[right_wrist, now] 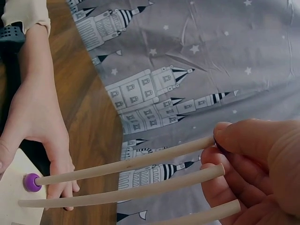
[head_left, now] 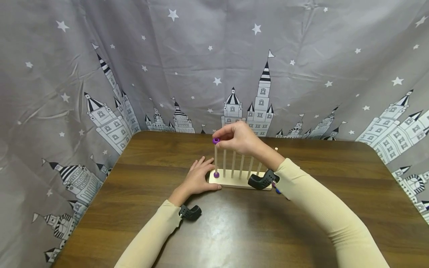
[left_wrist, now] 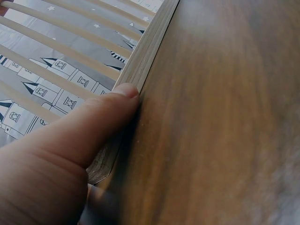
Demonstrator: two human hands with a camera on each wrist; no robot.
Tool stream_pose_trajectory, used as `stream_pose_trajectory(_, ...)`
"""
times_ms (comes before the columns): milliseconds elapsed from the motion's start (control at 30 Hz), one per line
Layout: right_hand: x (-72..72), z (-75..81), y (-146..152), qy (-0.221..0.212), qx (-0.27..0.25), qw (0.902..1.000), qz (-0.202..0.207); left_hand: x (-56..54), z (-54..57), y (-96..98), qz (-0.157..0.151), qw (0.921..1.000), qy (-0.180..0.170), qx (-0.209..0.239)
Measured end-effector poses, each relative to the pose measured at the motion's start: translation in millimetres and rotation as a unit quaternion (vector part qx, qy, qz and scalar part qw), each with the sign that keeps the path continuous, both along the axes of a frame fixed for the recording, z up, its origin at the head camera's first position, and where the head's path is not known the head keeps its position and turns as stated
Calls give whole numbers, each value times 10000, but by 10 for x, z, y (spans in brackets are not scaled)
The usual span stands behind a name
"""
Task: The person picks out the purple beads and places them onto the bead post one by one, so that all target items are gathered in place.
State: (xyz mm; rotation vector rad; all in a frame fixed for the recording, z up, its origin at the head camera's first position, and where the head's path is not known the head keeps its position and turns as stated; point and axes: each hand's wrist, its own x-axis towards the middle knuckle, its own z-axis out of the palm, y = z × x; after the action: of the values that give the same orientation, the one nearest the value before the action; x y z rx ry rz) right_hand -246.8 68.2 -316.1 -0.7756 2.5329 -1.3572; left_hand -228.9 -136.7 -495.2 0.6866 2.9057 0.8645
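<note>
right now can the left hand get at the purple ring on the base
Likely yes: the left hand rests at one end of the base, close beside the ring, with nothing between. Lifting it off, though, looks blocked by the right hand above.

We see a grey curtain (head_left: 201, 56) across the whole upper part of the head view, its cloth softly creased, with white stars (head_left: 172, 15) scattered over it. Along its lower part we find printed black-and-white castles: a tall tower (head_left: 263, 96) with a striped roof and a small flag (head_left: 270, 54) right of centre, others at the left and right edges. Below, we have a brown wooden table (head_left: 335, 167) with rounded far corners, a pale glare (head_left: 214, 227) at bottom centre; its grain fills the right side of the left wrist view
</note>
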Motion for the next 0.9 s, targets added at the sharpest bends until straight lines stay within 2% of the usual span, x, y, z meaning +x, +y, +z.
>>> stream_pose_trajectory(133,-3,-4,-2,36,9,10000,29,10,12,-3,6,10000,28,15)
stream_pose_trajectory(533,-9,-2,12,246,491,9984,140,3,0,1,14,10000,-9,28)
stream_pose_trajectory(900,-12,-14,-1,627,685,9953,262,11,29,7,2,10000,8,14)
